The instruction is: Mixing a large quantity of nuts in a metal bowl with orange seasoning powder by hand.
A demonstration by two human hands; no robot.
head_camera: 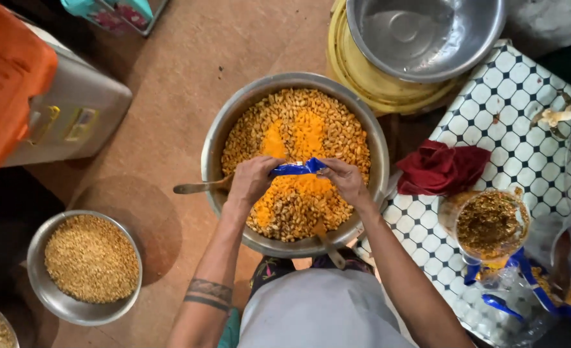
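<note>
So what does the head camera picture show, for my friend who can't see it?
Two hands, the left hand and right hand, hold a blue packet over a big metal bowl of roasted nuts dusted with orange powder. A smaller bowl of grains sits on the floor to the left.

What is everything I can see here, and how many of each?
Big metal bowl: one, steel, centre, filled with roasted grain and orange powder
Blue packet: one, over that bowl
Spoon handles: two, on the bowl's rim
Small bowl: one, steel, lower left, pale grain
Empty bowl: one, steel, top right on yellow basins
Red cloth: one, on the tiled counter
Jar: one, clear, brown spice mix
Left hand: on the packet
Right hand: on the packet
</note>
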